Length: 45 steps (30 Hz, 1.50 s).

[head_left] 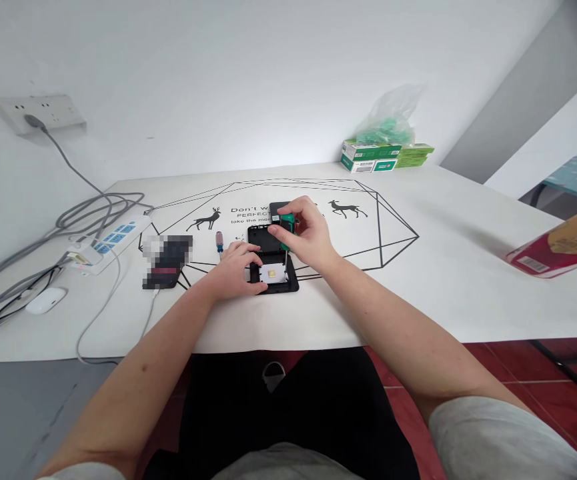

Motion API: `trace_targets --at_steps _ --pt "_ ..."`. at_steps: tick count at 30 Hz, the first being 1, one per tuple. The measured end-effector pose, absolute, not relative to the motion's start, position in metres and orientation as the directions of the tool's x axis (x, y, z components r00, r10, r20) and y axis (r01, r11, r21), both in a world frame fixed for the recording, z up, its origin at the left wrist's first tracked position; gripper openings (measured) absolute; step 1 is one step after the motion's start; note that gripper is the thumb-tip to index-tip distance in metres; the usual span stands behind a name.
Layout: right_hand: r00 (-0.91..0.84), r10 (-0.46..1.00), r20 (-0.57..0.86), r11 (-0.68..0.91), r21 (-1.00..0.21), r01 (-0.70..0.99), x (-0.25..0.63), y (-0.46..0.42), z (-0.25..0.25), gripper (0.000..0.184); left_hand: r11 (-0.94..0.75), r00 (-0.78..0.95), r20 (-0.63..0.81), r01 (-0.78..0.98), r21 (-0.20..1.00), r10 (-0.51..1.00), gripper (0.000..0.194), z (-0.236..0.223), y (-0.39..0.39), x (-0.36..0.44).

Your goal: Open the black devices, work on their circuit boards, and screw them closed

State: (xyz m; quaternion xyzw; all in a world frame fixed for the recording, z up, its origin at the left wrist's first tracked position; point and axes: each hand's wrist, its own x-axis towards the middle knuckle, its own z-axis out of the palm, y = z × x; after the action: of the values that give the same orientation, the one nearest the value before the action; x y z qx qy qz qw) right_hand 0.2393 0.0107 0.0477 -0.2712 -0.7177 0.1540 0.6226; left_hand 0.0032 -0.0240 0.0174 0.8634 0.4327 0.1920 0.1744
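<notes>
My right hand grips a green-handled screwdriver, its thin shaft pointing down at the right side of an opened black electronic device. Whether the tip sits in a screw is too small to tell. A silvery-white plate with a gold square lies inside the casing. From the left, my left hand holds the device, thumb at its near side and fingers spread along its left edge. Just beyond is a black cover-like part. Another dark piece lies farther back, partly behind my right hand.
A second screwdriver lies left of the device, near a blurred phone. Farther left are a power strip, grey cables, glasses and a white mouse-like object. Green boxes stand at the wall; a red-yellow package is right.
</notes>
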Motion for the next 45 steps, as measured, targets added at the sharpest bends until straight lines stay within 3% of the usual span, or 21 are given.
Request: trace_targets --at_steps 8,20,26,33,36,41,45 --pt "-0.097 0.677 0.73 0.735 -0.676 0.05 0.238 0.019 0.042 0.045 -0.562 0.548 0.179 0.688 0.46 0.817 0.038 0.018 -0.025 0.004" --pt "-0.194 0.657 0.728 0.737 -0.675 -0.034 0.235 0.009 0.048 0.041 -0.561 0.552 0.17 0.687 0.462 0.816 0.038 0.02 -0.025 0.004" --pt "-0.329 0.753 0.57 0.535 -0.821 -0.198 0.251 0.015 0.06 0.039 -0.57 0.553 0.189 0.678 0.464 0.811 0.037 0.018 -0.024 0.004" --pt "-0.593 0.713 0.375 0.128 -0.9 -0.416 0.256 0.01 0.067 0.038 -0.56 0.552 0.171 0.683 0.469 0.816 0.037 0.018 -0.025 0.003" --pt "-0.558 0.743 0.369 0.103 -0.887 -0.449 0.252 0.011 0.064 0.038 -0.566 0.555 0.178 0.679 0.468 0.813 0.037 0.019 -0.024 0.003" --pt "-0.357 0.823 0.442 0.27 -0.857 -0.438 0.25 0.019 0.057 0.038 -0.565 0.552 0.18 0.68 0.469 0.814 0.036 0.019 -0.024 0.004" --pt "-0.409 0.821 0.398 0.191 -0.867 -0.46 0.252 0.019 0.059 0.039 -0.562 0.548 0.182 0.682 0.468 0.816 0.035 0.019 -0.024 0.004"
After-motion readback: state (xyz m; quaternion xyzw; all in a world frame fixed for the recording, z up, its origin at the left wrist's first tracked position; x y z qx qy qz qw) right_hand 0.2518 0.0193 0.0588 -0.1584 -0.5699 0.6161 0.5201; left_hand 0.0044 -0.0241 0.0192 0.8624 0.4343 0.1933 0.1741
